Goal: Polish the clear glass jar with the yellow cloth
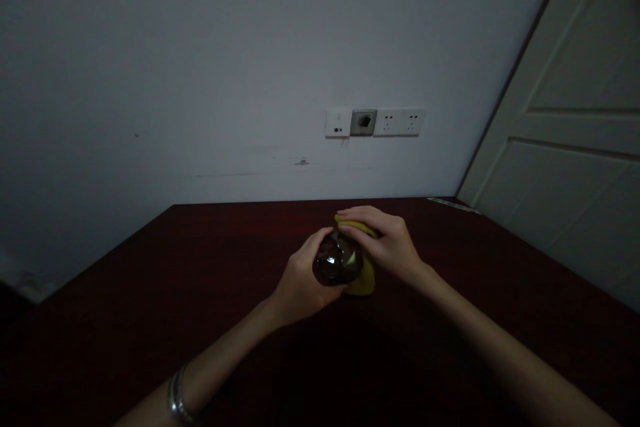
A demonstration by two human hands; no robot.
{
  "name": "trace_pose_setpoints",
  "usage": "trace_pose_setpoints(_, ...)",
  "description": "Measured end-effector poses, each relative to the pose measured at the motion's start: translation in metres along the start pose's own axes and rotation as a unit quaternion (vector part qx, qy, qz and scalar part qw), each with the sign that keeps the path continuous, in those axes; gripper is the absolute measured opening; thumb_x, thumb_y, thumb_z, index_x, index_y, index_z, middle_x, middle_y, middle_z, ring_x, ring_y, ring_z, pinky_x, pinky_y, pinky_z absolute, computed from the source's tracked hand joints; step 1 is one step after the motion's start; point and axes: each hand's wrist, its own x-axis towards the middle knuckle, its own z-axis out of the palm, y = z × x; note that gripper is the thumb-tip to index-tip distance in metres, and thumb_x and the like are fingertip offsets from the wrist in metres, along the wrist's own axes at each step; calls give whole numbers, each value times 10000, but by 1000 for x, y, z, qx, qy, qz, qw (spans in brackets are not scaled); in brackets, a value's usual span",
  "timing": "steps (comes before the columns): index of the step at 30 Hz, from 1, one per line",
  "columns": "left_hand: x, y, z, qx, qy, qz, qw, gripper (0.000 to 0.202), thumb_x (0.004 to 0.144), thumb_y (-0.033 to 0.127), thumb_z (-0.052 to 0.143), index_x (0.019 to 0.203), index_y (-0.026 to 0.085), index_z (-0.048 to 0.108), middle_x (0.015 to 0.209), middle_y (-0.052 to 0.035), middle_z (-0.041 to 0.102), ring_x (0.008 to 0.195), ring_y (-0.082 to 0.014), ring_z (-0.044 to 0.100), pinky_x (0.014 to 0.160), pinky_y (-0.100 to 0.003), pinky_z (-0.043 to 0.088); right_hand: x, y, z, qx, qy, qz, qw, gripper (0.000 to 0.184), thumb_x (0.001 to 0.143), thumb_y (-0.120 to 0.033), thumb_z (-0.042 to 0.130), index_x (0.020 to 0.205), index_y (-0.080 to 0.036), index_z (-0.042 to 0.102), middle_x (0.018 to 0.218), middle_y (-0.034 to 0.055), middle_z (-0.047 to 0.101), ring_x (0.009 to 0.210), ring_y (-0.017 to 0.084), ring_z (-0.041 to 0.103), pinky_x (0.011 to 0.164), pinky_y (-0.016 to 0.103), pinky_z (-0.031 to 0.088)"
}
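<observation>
A person's left hand (303,283) grasps a rounded, see-through glass vessel (330,268) above the table (225,247), short of the middle of its far edge, while the right hand (393,240) pinches a yellow cloth (367,278) against it. Work appears under way, neither item set aside; how much remains cannot be told.

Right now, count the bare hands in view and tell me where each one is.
2: the left hand grips the dark round glass object; the right hand pinches the yellow cloth beside it.
</observation>
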Motion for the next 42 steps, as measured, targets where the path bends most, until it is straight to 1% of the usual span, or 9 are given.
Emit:
trace_pose_setpoints(5,3,-3,0,-198,-9,-115,973,852,537,216,822,1280,147,410,1200,-164,603,1093,-290,605,924,-430,523,1,8,-1,72,59,110,990,137,802,-257,654,914,-210,719,958,47,740,909,202,687,854,381,550)
trace_pose_setpoints(11,8,-10,2,-300,60,-245,920,1013,423,239,881,1303,105,397,1236,-214,577,1070,-330,617,888,-441,540,-2,-10,2,87,94,72,989,128,799,-244,656,906,-220,722,971,43,737,919,204,683,873,382,542)
trace_pose_setpoints(17,8,-6,3,-345,30,-238,907,944,410,226,884,1247,89,470,1085,-173,673,964,-304,668,823,-407,569,-5,-16,3,105,75,46,991,121,821,-229,635,919,-224,706,977,40,728,934,194,673,884,385,531)
trace_pose_setpoints(20,8,-6,3,-353,28,-226,907,865,421,237,883,1196,97,526,1104,-170,673,949,-295,675,806,-384,571,-6,-14,2,126,17,24,992,183,878,-277,554,1019,-234,664,1129,67,670,1072,207,615,947,428,483)
trace_pose_setpoints(23,9,-7,1,-364,33,-222,904,745,485,290,862,1143,99,571,1107,-161,679,951,-286,677,822,-376,561,-7,-12,2,143,-62,13,988,404,859,-405,570,1233,-258,529,1367,102,490,1266,251,461,1036,485,388)
trace_pose_setpoints(25,11,-7,-1,-370,34,-219,902,683,516,314,847,1115,106,591,1092,-145,690,968,-283,672,852,-387,547,-9,-9,3,126,-88,10,988,674,733,-469,701,1318,-273,429,1436,117,390,1325,286,377,1072,507,337)
trace_pose_setpoints(29,13,-5,-3,-370,24,-227,900,601,555,315,825,1082,110,622,1083,-136,696,991,-275,660,880,-377,526,-12,-3,8,34,-107,-12,994,979,612,-414,808,1411,-265,262,1457,143,308,1365,302,297,1112,514,283)
trace_pose_setpoints(34,13,-3,-1,-356,31,-274,893,488,621,308,784,1037,99,637,1054,-138,701,962,-246,664,859,-356,524,-13,3,14,-7,-110,-9,994,971,661,-411,776,1427,-242,203,1427,160,318,1344,302,325,1102,527,303)
trace_pose_setpoints(42,15,-13,-1,-330,-4,-263,906,521,616,348,802,1037,113,605,1099,-144,682,1009,-267,652,921,-410,495,-19,4,23,81,-83,69,991,934,658,-259,775,1424,-253,241,1397,135,362,1297,285,398,1087,476,342)
